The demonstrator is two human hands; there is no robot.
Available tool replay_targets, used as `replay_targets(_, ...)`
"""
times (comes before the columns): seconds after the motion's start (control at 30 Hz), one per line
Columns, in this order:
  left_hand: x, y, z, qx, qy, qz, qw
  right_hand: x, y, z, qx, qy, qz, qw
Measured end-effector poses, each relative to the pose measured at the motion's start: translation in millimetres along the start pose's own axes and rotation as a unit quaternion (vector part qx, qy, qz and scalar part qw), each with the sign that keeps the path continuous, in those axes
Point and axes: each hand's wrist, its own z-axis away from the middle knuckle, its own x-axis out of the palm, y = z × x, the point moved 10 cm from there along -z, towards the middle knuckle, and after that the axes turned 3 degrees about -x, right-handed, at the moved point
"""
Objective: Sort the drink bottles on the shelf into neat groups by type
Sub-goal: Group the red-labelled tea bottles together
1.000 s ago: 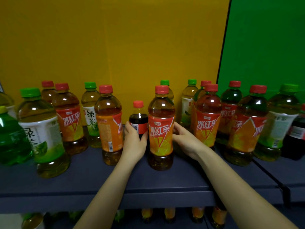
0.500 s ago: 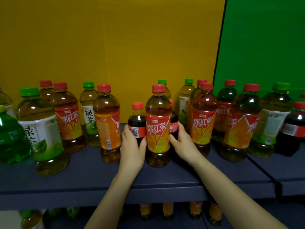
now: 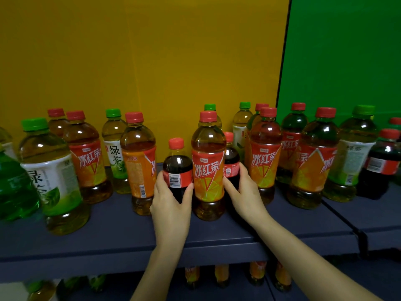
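Note:
A mixed row of drink bottles stands on the dark blue shelf (image 3: 112, 233). My left hand (image 3: 171, 205) grips a small cola bottle (image 3: 176, 168) with a red cap. My right hand (image 3: 244, 196) grips a second small cola bottle (image 3: 231, 161), partly hidden behind a tall iced black tea bottle (image 3: 208, 166) with an orange-red label, which stands between my hands. More iced tea bottles (image 3: 264, 155) stand to the right and left (image 3: 138, 161). Green tea bottles with green caps (image 3: 51, 174) stand among them.
Another cola bottle (image 3: 382, 166) stands at the far right beside a green tea bottle (image 3: 351, 157). A bright green bottle (image 3: 15, 187) sits at the far left. Yellow and green panels back the shelf. A lower shelf holds more bottles (image 3: 221, 274).
My right hand has pulled a second small cola bottle out from behind the middle iced tea bottle. My left hand has drawn its cola bottle forward and closed around it.

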Motion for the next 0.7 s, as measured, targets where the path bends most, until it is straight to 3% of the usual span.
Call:
replay_targets(0.4,-25.5,0.6,20.0,-0.021,0.004,0.079,0.997,-11.5,-5.1,11.8,0.015,0.027,0.065,0.997)
replay_targets(0.7,-28.4,21.6,55.0,0.015,-0.075,0.152,0.985,-14.8,-10.2,15.2,0.027,0.034,0.089,0.995)
